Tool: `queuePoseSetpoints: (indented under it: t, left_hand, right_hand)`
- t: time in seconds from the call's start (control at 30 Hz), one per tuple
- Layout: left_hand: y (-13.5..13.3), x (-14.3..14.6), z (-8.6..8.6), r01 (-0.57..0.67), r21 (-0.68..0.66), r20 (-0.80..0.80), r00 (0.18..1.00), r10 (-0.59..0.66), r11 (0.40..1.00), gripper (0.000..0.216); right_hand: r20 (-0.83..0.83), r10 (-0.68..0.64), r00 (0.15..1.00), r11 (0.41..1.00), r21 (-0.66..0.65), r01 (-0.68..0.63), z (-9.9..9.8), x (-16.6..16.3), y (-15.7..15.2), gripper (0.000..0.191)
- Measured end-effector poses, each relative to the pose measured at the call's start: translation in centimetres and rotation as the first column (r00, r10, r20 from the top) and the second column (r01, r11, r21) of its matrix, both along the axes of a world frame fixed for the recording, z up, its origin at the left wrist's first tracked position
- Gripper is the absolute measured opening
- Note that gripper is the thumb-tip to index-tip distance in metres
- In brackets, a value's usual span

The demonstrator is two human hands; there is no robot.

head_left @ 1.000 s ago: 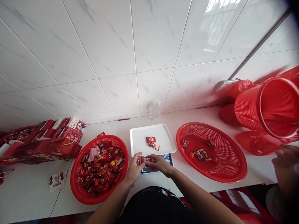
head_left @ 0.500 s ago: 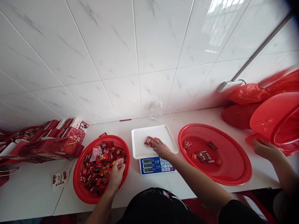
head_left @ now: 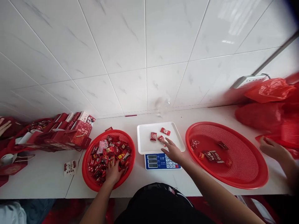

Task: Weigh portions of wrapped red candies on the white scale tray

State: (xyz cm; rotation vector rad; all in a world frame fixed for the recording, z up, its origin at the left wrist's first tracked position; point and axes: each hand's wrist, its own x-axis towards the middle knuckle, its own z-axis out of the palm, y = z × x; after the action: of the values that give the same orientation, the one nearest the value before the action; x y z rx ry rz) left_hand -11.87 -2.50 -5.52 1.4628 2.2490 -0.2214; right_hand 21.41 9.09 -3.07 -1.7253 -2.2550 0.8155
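Note:
A red mesh basket [head_left: 91, 183] full of red-wrapped candies [head_left: 107, 154] sits left of centre; my left hand [head_left: 113, 172] is down among them, fingers curled into the pile. A white scale tray [head_left: 146, 146] holds three red candies [head_left: 153, 136]. My right hand [head_left: 173, 151] lies over the tray's front right, fingers stretched out, its tips touching one candy [head_left: 160, 138]. Under the tray is a blue scale panel [head_left: 161, 161].
A wide red basket [head_left: 247, 174] with a few candies stands to the right. Another person's hand [head_left: 272, 148] rests by red bags [head_left: 263, 115] at far right. Red gift boxes and bags [head_left: 58, 137] crowd the left; a card [head_left: 70, 167] lies near them.
My right hand has set the candy on the tray and drawn back, leaving three there. My left hand went deeper into the left basket. The view shifted right-to-left.

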Motion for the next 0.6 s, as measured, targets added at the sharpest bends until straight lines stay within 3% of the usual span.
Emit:
queuePoseSetpoints:
  t: [0.1,0.2,0.37,0.6]
  left_hand:
    - [0.5,0.3,-0.6,-0.013,-0.013,-0.032,0.999,0.012,1.000,0.066]
    - [1.4,0.2,-0.7,-0.034,0.069,-0.011,0.999,0.035,0.997,0.063]
    - [2.7,-1.6,0.4,-0.171,0.217,0.245,0.963,0.116,0.961,0.028]
    - [4.3,-3.8,2.4,-0.410,0.291,0.463,0.851,0.248,0.864,0.026]
  right_hand:
    - [-0.035,-0.030,0.999,0.997,-0.074,0.027,-0.6,0.7,-1.9,0.046]
    - [-0.066,-0.035,0.997,0.996,-0.084,0.030,-0.3,1.2,-3.1,0.042]
    - [-0.155,-0.057,0.986,0.998,0.011,0.059,2.0,1.4,-3.8,0.038]
    - [-0.214,-0.054,0.975,0.999,-0.010,0.053,3.8,0.7,-4.4,0.035]
